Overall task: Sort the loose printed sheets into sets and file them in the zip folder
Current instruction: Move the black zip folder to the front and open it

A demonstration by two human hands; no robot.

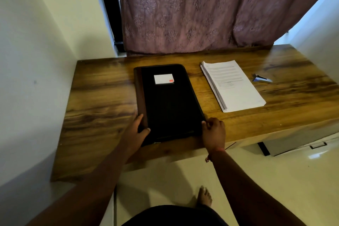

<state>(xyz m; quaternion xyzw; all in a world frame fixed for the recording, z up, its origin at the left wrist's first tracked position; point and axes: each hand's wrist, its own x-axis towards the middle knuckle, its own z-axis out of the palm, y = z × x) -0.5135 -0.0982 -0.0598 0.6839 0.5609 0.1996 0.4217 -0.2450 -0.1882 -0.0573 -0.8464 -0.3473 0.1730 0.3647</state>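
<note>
Folder first: the black zip folder lies flat and closed on the wooden surface, its near end close to the front edge, a small white label on its cover. The left hand holds the near left corner, thumb on top and fingers along the brown spine edge. The right hand has its fingers curled at the near right corner, seemingly pinching the edge where the zip runs, though the puller itself is too small to make out.

The stack of printed sheets sits just to the right of the folder, apart from it, squared up and untouched. A small blue and dark tool, perhaps a stapler, lies beyond the stack, further right.

The step in hand looks like opening the folder, so very little of the task is done. To do it well, the left hand should press down and keep the folder from sliding while the right draws the zip round the corners in one smooth run, slowing at each bend so the teeth do not snag. The folder should be pulled no nearer, as its end is already close to the drop. When the cover swings open to the left there is bare wood to take it; opening it rightward would land on the sheets and scatter them.
</note>
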